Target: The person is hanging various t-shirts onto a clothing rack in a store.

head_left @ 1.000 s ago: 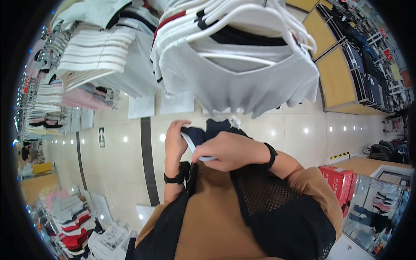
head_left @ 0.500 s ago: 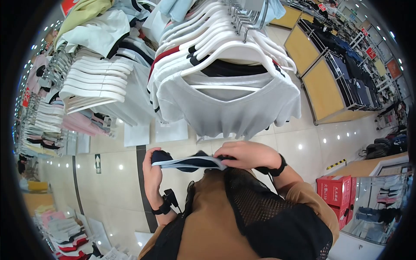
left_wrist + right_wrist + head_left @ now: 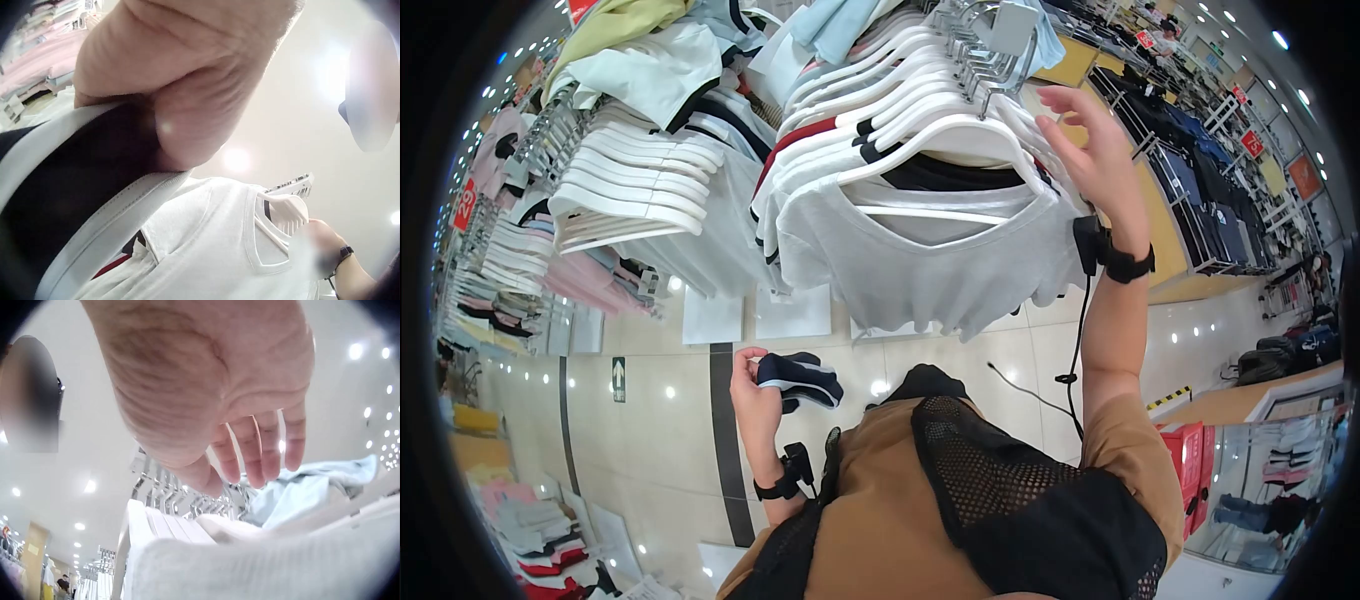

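Observation:
My left hand (image 3: 754,405) grips a bunched navy garment with pale trim (image 3: 808,376), low on the left in the head view. Close up in the left wrist view, the dark cloth (image 3: 81,169) has a stitched white band along its edge, and thumb and fingers pinch it. My right hand (image 3: 1100,165) is raised at the right end of the hanging row, fingers loosely spread and nothing in them. Below its palm in the right wrist view are white hangers (image 3: 172,525) with metal hooks. The front hanger carries a light grey V-neck shirt (image 3: 940,275).
A second row of white hangers (image 3: 635,195) stands to the left, with a white dark-edged garment (image 3: 650,75) draped above it. A yellow-sided display (image 3: 1145,205) of dark clothes is at the right. Red boxes (image 3: 1185,465) stand low right. A cable (image 3: 1080,340) dangles from the right wrist.
Both hands held the navy garment earlier, stretching its edge between them. The right hand has let go and risen to the hangers; the garment now hangs folded from the left hand alone.

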Demonstrator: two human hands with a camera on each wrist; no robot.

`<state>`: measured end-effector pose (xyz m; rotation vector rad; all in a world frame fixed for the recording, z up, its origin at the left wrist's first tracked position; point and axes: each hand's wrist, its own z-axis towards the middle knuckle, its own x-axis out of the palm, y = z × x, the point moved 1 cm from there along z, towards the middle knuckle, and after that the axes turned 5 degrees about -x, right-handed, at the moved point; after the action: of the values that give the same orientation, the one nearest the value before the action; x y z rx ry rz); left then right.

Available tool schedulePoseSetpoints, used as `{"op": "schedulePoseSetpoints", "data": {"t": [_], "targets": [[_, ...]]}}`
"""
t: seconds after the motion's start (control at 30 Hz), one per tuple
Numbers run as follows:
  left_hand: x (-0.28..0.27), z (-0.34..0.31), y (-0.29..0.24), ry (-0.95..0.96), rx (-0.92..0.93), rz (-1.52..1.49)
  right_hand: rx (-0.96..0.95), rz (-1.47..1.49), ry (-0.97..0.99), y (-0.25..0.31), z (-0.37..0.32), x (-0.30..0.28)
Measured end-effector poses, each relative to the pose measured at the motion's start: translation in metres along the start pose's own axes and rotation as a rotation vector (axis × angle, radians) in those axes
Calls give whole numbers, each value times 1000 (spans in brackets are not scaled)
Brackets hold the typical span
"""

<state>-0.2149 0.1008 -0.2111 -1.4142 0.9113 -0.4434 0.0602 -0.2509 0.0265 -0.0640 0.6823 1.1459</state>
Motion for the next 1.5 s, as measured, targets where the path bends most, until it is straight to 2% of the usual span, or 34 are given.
{"op": "schedulePoseSetpoints", "data": {"t": [0.1, 0.17, 0.43, 0.5, 0.57, 0.63, 0.87, 1.1, 1.2, 1.33, 1.5], "targets": [[-4, -5, 2, -33, -44, 52, -63, -101, 114, -20, -1, 16], [-8, -7, 1, -22, -57, 107, 79, 18, 242, -22, -2, 26], [-18, -7, 15, -46, -51, 153, 141, 49, 177, -26, -2, 38], [-17, -8, 15, -48, -56, 164, -2, -55, 88, -30, -1, 35], [-16, -8, 13, -27, -76, 131, -15, -46, 81, -30, 1, 32], [-14, -10, 8, -17, -80, 142, 85, 22, 73, -31, 1, 28], [-9, -6, 4, 5, -73, 144, 141, 65, 30, -33, -7, 8], [-5, -5, 6, 2, -38, 168, 213, -16, -5, -48, -50, -42], [-3, 0, 11, -39, 33, 275, 251, -71, -114, -56, -83, -77], [-1, 9, 18, -97, 31, 340, 274, -175, -232, -59, -132, -138], [-4, 18, 10, -169, -42, 330, 360, -297, -319, -13, -165, -193]]}}
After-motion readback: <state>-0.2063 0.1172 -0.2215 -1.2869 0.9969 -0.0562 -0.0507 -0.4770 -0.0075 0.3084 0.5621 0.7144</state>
